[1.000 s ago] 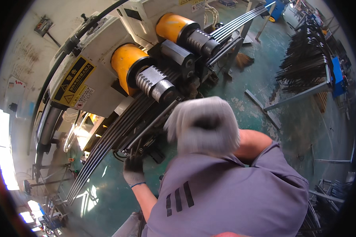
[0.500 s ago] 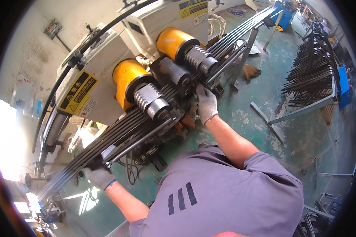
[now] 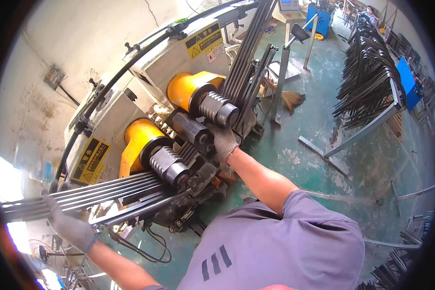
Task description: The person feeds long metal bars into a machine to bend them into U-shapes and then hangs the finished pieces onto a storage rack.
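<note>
On my head camera: a machine with metal bars angling off both sides.
I see the left hand, motion-blurred, at the left run of bars; its grip I can't make out. The right hand is just below the upper ridged roller, partly hidden. Yellow housings back both rollers; a broom rests on the green floor.

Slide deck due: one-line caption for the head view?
Gloved left hand at long metal rods, gloved right hand beside dark machine block.

Mach. w/ metal rods across; grn flr w/ broom.
</note>
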Motion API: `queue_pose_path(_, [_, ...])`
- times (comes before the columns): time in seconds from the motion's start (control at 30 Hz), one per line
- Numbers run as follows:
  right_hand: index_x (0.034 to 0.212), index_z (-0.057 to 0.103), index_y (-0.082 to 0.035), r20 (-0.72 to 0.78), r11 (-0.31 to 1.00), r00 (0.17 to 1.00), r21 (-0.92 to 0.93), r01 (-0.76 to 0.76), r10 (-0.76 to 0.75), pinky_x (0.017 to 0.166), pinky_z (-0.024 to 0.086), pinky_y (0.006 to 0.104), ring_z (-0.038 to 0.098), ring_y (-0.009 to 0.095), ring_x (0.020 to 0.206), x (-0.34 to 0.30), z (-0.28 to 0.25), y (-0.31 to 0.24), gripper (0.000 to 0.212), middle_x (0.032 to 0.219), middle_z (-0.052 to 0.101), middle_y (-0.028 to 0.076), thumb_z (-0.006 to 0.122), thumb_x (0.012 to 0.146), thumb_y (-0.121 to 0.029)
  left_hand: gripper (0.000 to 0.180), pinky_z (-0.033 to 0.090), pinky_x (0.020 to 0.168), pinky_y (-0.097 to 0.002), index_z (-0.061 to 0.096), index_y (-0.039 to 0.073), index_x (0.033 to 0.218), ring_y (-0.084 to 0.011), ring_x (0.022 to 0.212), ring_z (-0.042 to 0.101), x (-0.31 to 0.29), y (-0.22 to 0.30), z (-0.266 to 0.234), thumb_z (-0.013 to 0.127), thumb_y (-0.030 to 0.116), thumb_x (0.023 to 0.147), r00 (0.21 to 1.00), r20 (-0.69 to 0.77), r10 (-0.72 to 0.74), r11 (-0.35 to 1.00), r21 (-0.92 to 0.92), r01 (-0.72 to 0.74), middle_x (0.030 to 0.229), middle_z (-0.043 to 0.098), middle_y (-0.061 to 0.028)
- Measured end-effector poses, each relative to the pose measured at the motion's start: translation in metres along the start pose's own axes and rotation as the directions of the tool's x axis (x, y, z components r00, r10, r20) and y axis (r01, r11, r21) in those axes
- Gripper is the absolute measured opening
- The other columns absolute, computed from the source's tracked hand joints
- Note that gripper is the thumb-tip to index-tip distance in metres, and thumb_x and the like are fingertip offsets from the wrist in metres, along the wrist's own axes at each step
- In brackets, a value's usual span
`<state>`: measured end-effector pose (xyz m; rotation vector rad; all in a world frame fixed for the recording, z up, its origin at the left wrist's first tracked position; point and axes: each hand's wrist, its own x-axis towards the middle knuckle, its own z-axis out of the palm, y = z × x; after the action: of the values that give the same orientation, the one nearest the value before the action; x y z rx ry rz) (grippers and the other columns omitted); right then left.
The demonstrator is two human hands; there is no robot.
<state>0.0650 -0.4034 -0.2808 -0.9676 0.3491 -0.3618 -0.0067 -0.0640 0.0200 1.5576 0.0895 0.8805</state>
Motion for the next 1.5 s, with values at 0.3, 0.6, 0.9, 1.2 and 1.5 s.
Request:
queue_pose_path(0.3, [0.122, 0.071, -0.003, -0.02, 0.998, 0.998, -0.01, 0.067, -0.067, 0.085, 0.056, 0.0356, 0.07, 0.019, 0.099, -0.007, 0.016, -0.034, 0.034, 0.113, 0.073, 0.011, 0.075, 0.09, -0.015, 0.047, 0.056, 0.086, -0.0315, 0.044, -0.009, 0.141, -0.0203, 0.091, 0.068, 0.002, 0.038, 0.085, 0.059, 0.008, 0.101, 0.923, 0.379, 0.065, 0.994, 0.062, -0.095, 0.098, 0.066, -0.0138])
queue_pose_path(0.6, [0.128, 0.067, -0.003, -0.01, 0.996, 0.996, -0.022, 0.089, -0.089, 0.088, 0.055, 0.0351, 0.068, 0.019, 0.101, -0.001, 0.015, -0.024, 0.042, 0.117, 0.071, 0.009, 0.079, 0.089, -0.014, 0.036, 0.051, 0.077, -0.0294, 0.056, -0.002, 0.128, -0.0153, 0.081, 0.063, 0.011, 0.051, 0.151, 0.065, 0.01, 0.095, 0.771, 0.635, 0.054, 0.938, 0.233, -0.257, 0.093, 0.063, -0.0055])
queue_pose_path(0.9, [0.127, 0.067, -0.002, 0.005, 0.989, 0.992, -0.072, 0.127, -0.127, 0.094, 0.053, 0.0353, 0.067, 0.02, 0.106, -0.004, 0.014, -0.026, 0.04, 0.121, 0.071, 0.01, 0.077, 0.091, -0.016, 0.038, 0.052, 0.078, -0.0286, 0.057, -0.003, 0.129, -0.0148, 0.083, 0.065, 0.012, 0.039, 0.145, 0.066, 0.008, 0.094, 0.742, 0.662, 0.109, 0.983, 0.037, -0.178, 0.095, 0.064, -0.0053])
queue_pose_path(1.2, [0.126, 0.068, -0.001, 0.032, 0.974, 0.975, -0.046, 0.221, -0.22, 0.092, 0.056, 0.035, 0.068, 0.02, 0.106, 0.019, 0.007, 0.002, 0.038, 0.12, 0.07, 0.01, 0.077, 0.09, -0.013, 0.036, 0.054, 0.082, -0.0303, 0.056, -0.005, 0.126, -0.0171, 0.084, 0.067, 0.017, 0.04, 0.144, 0.065, 0.008, 0.094, 0.735, 0.671, 0.099, 0.972, 0.093, -0.216, 0.094, 0.067, -0.0085])
queue_pose_path(1.5, [0.122, 0.07, -0.001, 0.099, 0.87, 0.93, -0.332, 0.365, -0.353, 0.086, 0.056, 0.0338, 0.067, 0.018, 0.101, 0.038, -0.006, 0.022, 0.034, 0.114, 0.071, 0.009, 0.076, 0.091, -0.013, 0.052, 0.055, 0.085, -0.0336, 0.052, -0.012, 0.128, -0.0205, 0.087, 0.068, 0.015, 0.048, 0.143, 0.069, 0.02, 0.09, 0.709, 0.699, 0.092, 0.932, 0.191, -0.309, 0.095, 0.067, -0.0134])
